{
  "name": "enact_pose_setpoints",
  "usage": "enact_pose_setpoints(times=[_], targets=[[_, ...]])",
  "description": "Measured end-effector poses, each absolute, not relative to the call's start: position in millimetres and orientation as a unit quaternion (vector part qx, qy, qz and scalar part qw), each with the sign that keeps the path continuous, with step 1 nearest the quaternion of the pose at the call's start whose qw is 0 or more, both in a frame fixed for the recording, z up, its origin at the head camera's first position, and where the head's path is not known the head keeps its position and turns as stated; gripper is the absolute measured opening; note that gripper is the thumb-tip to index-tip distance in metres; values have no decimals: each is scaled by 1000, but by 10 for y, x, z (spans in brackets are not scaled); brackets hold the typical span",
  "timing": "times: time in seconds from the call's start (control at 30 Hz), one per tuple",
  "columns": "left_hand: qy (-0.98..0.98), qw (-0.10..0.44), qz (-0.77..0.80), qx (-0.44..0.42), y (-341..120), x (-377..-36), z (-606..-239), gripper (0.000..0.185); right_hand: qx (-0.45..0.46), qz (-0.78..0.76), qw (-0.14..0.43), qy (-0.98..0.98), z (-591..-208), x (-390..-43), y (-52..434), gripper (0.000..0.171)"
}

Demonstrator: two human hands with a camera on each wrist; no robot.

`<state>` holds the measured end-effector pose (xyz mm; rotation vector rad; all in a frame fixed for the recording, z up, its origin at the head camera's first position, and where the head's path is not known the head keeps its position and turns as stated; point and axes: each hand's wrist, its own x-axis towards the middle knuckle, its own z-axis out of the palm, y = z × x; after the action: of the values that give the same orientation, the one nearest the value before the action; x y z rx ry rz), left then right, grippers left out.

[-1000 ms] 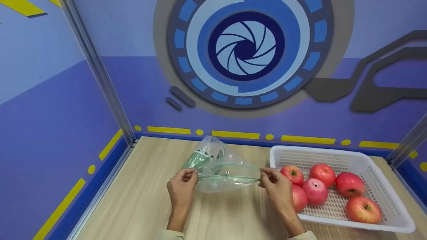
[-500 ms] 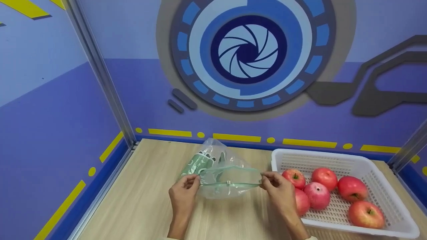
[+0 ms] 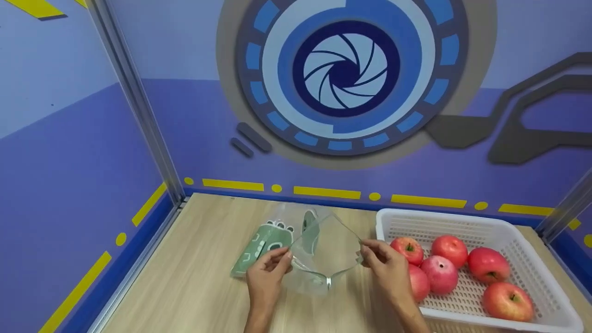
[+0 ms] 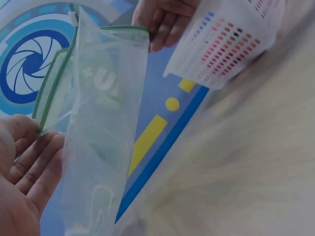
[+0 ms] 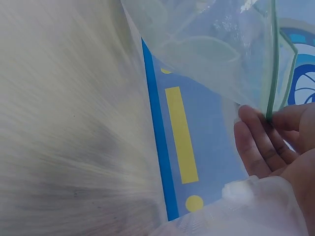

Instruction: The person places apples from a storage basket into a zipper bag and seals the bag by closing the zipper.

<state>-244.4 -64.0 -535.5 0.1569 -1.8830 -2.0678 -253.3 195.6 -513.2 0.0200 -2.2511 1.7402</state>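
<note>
A clear zip bag (image 3: 307,283) with a green print of a cartoon creature hangs between my two hands in the head view. Its mouth is spread into a wide diamond, and the zip slider (image 3: 329,281) sits on the near edge. My left hand (image 3: 269,273) pinches the left corner of the mouth between thumb and fingers. At the opposite corner my right hand (image 3: 386,263) pinches the rim the same way. In the left wrist view the green zip strip (image 4: 49,98) runs up from my left fingertips. The right wrist view shows the right thumb and finger on the strip (image 5: 271,73).
A white perforated basket (image 3: 467,212) stands on the right of the wooden table (image 3: 185,277), close beside my right hand. Several red apples (image 3: 449,249) lie in it. A blue and purple wall (image 3: 194,134) rises behind the table, with a metal post (image 3: 138,97) at the left corner.
The bag's mouth has gone from a narrow slit to a wide diamond. My left hand has moved slightly right and down, closer to the right hand; both keep their pinch.
</note>
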Motion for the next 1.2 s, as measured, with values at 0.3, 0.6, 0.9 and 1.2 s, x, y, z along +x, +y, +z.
enact_pose_setpoints(times=[0.3, 0.6, 0.9, 1.2], targets=[[-655, 146, -739, 62, -619, -2420, -5355, 18, -12, 615, 121, -779, -5142, -2534, 1920, 20], [-642, 136, -753, 59, -637, -2378, -5302, 19, -28, 615, 125, -778, -5133, -2522, 1926, 18], [-627, 106, -772, 13, -590, -2379, -5261, 23, 7, 544, 140, -827, -5150, -2477, 1933, 25], [-643, 113, -758, -5, -592, -2376, -5239, 23, 34, 468, 180, -864, -5067, -2456, 2083, 29]])
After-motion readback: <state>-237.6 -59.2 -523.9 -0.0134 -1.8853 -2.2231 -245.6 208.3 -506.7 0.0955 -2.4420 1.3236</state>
